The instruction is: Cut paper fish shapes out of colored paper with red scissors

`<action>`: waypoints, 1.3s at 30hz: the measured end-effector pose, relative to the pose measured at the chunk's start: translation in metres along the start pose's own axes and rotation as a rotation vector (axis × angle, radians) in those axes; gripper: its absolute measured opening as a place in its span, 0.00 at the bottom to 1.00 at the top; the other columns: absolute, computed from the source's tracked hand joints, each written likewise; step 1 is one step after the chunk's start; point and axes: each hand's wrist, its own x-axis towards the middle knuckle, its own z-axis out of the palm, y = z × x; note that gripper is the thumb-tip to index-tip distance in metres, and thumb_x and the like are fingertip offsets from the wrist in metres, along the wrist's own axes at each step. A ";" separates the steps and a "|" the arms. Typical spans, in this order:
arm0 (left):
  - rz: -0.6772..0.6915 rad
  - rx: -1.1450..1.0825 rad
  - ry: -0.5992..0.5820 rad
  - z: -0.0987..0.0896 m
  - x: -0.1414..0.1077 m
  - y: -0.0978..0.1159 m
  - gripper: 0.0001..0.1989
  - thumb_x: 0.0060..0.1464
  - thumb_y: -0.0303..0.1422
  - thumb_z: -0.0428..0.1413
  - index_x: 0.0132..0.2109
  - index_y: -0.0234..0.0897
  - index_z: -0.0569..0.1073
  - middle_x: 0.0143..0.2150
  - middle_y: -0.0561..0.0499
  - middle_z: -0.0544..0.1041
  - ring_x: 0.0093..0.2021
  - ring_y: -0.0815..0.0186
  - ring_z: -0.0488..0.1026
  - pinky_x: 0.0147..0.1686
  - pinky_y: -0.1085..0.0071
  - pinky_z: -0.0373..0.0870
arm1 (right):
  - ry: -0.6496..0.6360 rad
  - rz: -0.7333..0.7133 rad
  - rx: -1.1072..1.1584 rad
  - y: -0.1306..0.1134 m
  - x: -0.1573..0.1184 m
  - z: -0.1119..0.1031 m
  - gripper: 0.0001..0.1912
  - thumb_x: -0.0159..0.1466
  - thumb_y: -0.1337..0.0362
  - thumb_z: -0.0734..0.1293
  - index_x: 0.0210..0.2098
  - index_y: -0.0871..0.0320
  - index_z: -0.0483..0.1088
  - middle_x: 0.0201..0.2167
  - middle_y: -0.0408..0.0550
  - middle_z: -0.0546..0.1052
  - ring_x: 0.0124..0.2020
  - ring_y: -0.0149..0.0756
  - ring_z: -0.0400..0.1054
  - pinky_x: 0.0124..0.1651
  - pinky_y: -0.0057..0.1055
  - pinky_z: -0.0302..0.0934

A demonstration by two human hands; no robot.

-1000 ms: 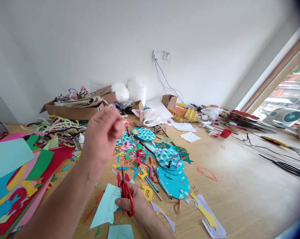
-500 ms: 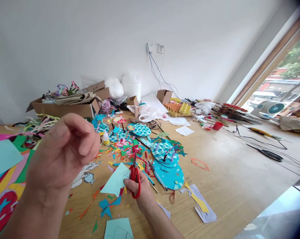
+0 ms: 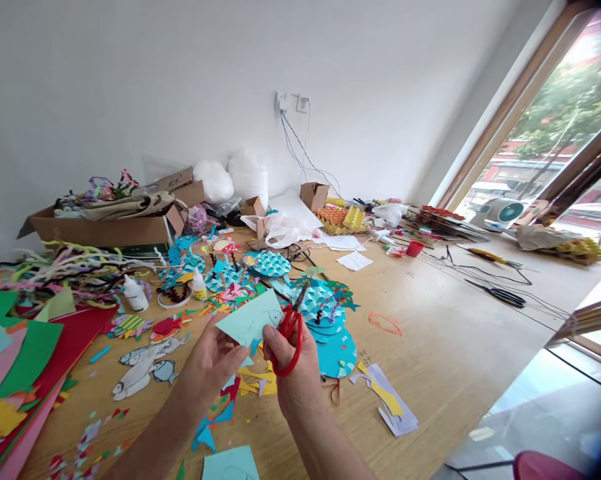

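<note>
My right hand [image 3: 296, 363] is closed around red-handled scissors [image 3: 291, 333], their dark blades pointing up and away. Its thumb also presses on the right end of a light blue-green sheet of paper [image 3: 250, 317] with a fish outline drawn on it. The left edge of that paper is pinched between the thumb and fingers of my left hand [image 3: 215, 357]. Below my hands, a second light blue-green paper piece [image 3: 230, 465] with a pencil line lies at the bottom edge. Yellow and blue paper scraps [image 3: 215, 427] are strewn under and around my hands.
Cut-out paper fish [image 3: 143, 370] and coloured sheets [image 3: 83, 333] lie to the left. White glue bottles [image 3: 135, 293] stand farther back. Blue wavy paper discs [image 3: 338, 350] are just beyond my right hand. Black-handled scissors [image 3: 505, 295] and cords rest at the right. A cardboard box [image 3: 100, 227] sits against the wall.
My left hand has come down from its raised position and taken hold of the paper's left edge. The scissors and paper have risen slightly. The view has turned somewhat to the right.
</note>
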 end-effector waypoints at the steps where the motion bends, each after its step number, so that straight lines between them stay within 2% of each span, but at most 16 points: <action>1: 0.004 -0.009 -0.007 0.004 -0.002 0.001 0.19 0.40 0.41 0.64 0.41 0.41 0.74 0.35 0.49 0.81 0.36 0.58 0.76 0.38 0.66 0.73 | -0.005 0.008 -0.007 0.002 -0.001 0.002 0.14 0.51 0.60 0.73 0.28 0.58 0.64 0.18 0.35 0.64 0.17 0.23 0.56 0.20 0.21 0.50; 4: -0.015 0.075 -0.033 0.009 -0.004 0.009 0.16 0.42 0.37 0.63 0.41 0.38 0.77 0.33 0.48 0.82 0.40 0.52 0.77 0.45 0.60 0.71 | -0.033 0.047 -0.055 0.007 -0.006 0.005 0.14 0.51 0.59 0.73 0.26 0.58 0.64 0.16 0.35 0.64 0.17 0.24 0.56 0.21 0.22 0.52; 9: -0.003 0.204 0.014 -0.002 0.001 0.020 0.12 0.41 0.36 0.63 0.36 0.39 0.78 0.28 0.49 0.82 0.44 0.50 0.76 0.51 0.58 0.67 | -0.016 0.061 -0.105 0.000 -0.005 -0.002 0.15 0.49 0.59 0.74 0.30 0.58 0.67 0.20 0.37 0.68 0.18 0.25 0.58 0.20 0.22 0.54; 14: -0.040 0.257 -0.039 -0.005 0.002 0.025 0.08 0.40 0.35 0.62 0.32 0.40 0.78 0.27 0.49 0.82 0.41 0.50 0.77 0.47 0.58 0.70 | -0.041 0.032 -0.174 -0.016 0.004 -0.005 0.15 0.47 0.60 0.74 0.29 0.58 0.68 0.25 0.41 0.72 0.21 0.27 0.61 0.22 0.24 0.58; 19: -0.089 0.246 -0.065 -0.006 0.000 0.030 0.05 0.39 0.35 0.63 0.27 0.41 0.77 0.26 0.50 0.80 0.34 0.55 0.76 0.42 0.60 0.70 | -0.120 0.077 -0.212 -0.026 0.008 0.000 0.12 0.47 0.64 0.73 0.27 0.58 0.67 0.20 0.36 0.68 0.17 0.24 0.58 0.21 0.23 0.56; 23: 0.025 0.065 -0.037 -0.008 -0.005 0.025 0.07 0.45 0.38 0.61 0.30 0.41 0.77 0.24 0.53 0.76 0.27 0.64 0.70 0.33 0.69 0.69 | -0.070 0.042 -0.144 -0.024 0.009 0.004 0.11 0.47 0.64 0.73 0.27 0.59 0.67 0.19 0.36 0.67 0.16 0.23 0.58 0.19 0.22 0.53; 26: 0.069 0.011 -0.024 -0.004 -0.009 0.017 0.08 0.46 0.40 0.59 0.32 0.41 0.76 0.25 0.54 0.74 0.26 0.66 0.68 0.29 0.71 0.68 | -0.013 0.051 -0.060 -0.018 0.009 0.010 0.12 0.47 0.64 0.73 0.28 0.59 0.67 0.18 0.35 0.67 0.15 0.23 0.59 0.19 0.21 0.52; 28: 0.023 0.029 0.051 0.000 -0.009 0.014 0.07 0.43 0.38 0.61 0.31 0.42 0.75 0.25 0.54 0.76 0.29 0.64 0.72 0.33 0.68 0.70 | -0.023 0.074 -0.034 -0.014 0.008 0.014 0.13 0.47 0.63 0.73 0.28 0.59 0.67 0.17 0.35 0.67 0.14 0.23 0.58 0.18 0.22 0.51; 31: -0.072 0.129 0.223 0.006 -0.008 0.015 0.09 0.36 0.34 0.64 0.28 0.42 0.73 0.30 0.51 0.80 0.37 0.56 0.77 0.41 0.62 0.71 | -0.071 0.099 -0.055 -0.011 0.006 0.020 0.14 0.47 0.61 0.74 0.28 0.58 0.67 0.16 0.35 0.67 0.14 0.24 0.59 0.17 0.22 0.52; 33: -0.064 0.204 0.296 0.008 -0.006 0.020 0.08 0.34 0.34 0.64 0.25 0.42 0.72 0.30 0.50 0.80 0.39 0.53 0.77 0.42 0.59 0.72 | -0.095 0.102 -0.072 -0.011 0.005 0.023 0.14 0.47 0.61 0.74 0.28 0.58 0.67 0.15 0.35 0.67 0.14 0.25 0.59 0.17 0.22 0.52; 36: 0.008 0.274 0.346 0.009 -0.005 0.029 0.06 0.33 0.35 0.62 0.21 0.43 0.71 0.24 0.51 0.77 0.36 0.52 0.76 0.42 0.57 0.71 | -0.102 0.091 -0.077 -0.014 0.005 0.023 0.14 0.48 0.60 0.73 0.28 0.58 0.66 0.15 0.35 0.67 0.14 0.24 0.58 0.17 0.22 0.52; 39: 0.053 0.319 0.320 0.009 -0.006 0.032 0.08 0.34 0.36 0.60 0.16 0.44 0.69 0.18 0.52 0.72 0.32 0.53 0.75 0.42 0.55 0.71 | -0.092 0.079 -0.091 -0.016 0.004 0.020 0.13 0.49 0.61 0.73 0.28 0.58 0.66 0.18 0.36 0.69 0.14 0.24 0.59 0.17 0.22 0.52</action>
